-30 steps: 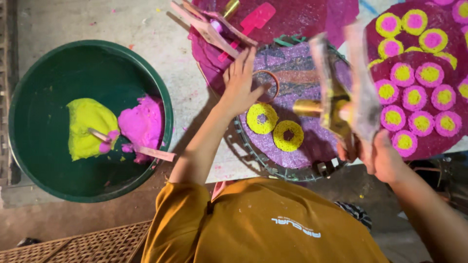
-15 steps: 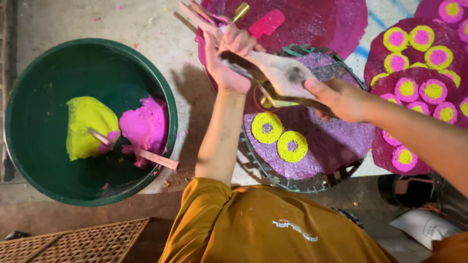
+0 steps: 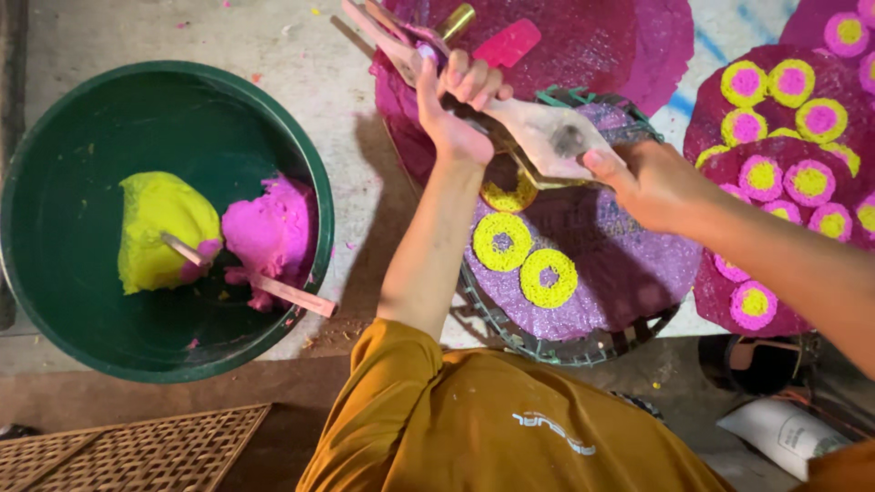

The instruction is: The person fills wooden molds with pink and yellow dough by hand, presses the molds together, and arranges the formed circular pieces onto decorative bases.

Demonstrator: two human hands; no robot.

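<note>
We hold a flat wooden press tool (image 3: pixel 545 138) above the round wire rack (image 3: pixel 510 333), over the purple sheet (image 3: pixel 620 264) that lies on it. The tool's long axis runs from upper left to lower right, its narrow dark handle end toward the upper left and its broad pale blade, marked with a dark smudge, pointing lower right.

Our left hand (image 3: pixel 456 109) is curled around the handle end, fingers wrapped over the top, the forearm rising straight up from our orange shirt (image 3: pixel 492 419). Our right hand (image 3: pixel 652 182) comes in from the right with the arm stretched across, its thumb pressed on the blade's broad end and the fingers closed beneath it.

Under the tool a yellow patch (image 3: pixel 510 193) shows partly hidden, and two yellow rings (image 3: pixel 501 241) with purple centres lie just below on the sheet. To the right, a magenta sheet (image 3: pixel 775 273) carries many yellow-and-pink discs. Far left, a green basin (image 3: pixel 55 182) holds a yellow lump (image 3: pixel 159 228) and a pink lump (image 3: pixel 273 228), with a stick (image 3: pixel 283 292) leaning over its rim.
</note>
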